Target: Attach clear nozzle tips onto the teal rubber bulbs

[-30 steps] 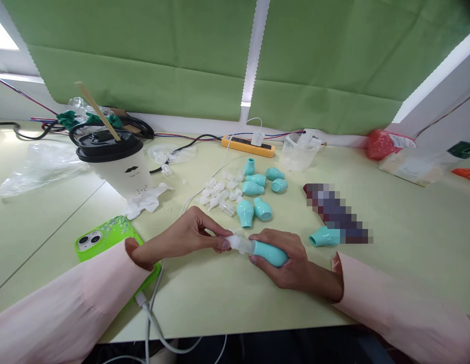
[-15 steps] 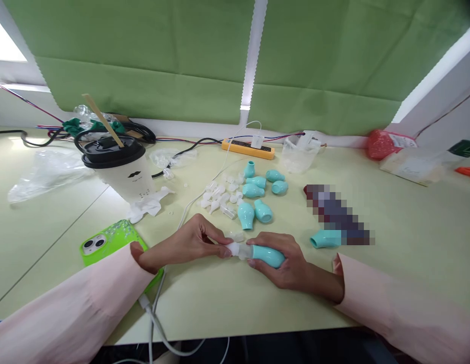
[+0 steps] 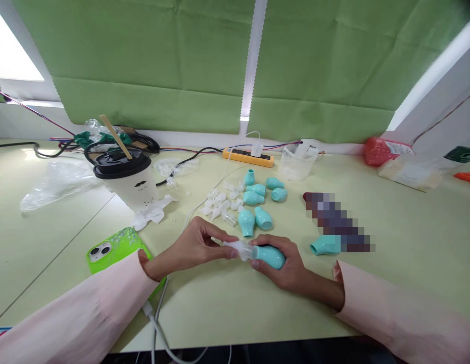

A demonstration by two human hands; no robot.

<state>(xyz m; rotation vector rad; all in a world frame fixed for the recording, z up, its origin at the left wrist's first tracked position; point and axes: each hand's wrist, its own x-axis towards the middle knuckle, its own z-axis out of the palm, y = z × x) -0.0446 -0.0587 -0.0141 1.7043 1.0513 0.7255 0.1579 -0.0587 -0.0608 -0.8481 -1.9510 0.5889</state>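
My right hand (image 3: 282,260) is closed around a glossy turquoise bulb (image 3: 271,257), which lies on its side with its neck to the left. A clear collar-like piece (image 3: 247,251) sits at the bulb's neck. Thumb and forefinger of my left hand (image 3: 199,247) pinch a small translucent white plastic piece (image 3: 234,244) against that collar. Whether the two pieces are joined, I cannot tell. Several more turquoise bulbs (image 3: 246,222) lie beyond my hands, beside a pile of small clear and white plastic pieces (image 3: 220,202). Another turquoise bulb (image 3: 324,245) lies to the right.
A lidded paper cup (image 3: 129,184) and a green-cased phone (image 3: 117,247) with a white cable stand at left. Behind the bulbs are an orange power strip (image 3: 248,157) and a clear plastic cup (image 3: 295,164). A pixelated dark object (image 3: 337,220) lies right; a red package (image 3: 386,151) sits beyond.
The white piece in my left fingers now shows a narrow end pointing left and sits closer to the collar. My right hand still holds the bulb. The whole view has shifted slightly.
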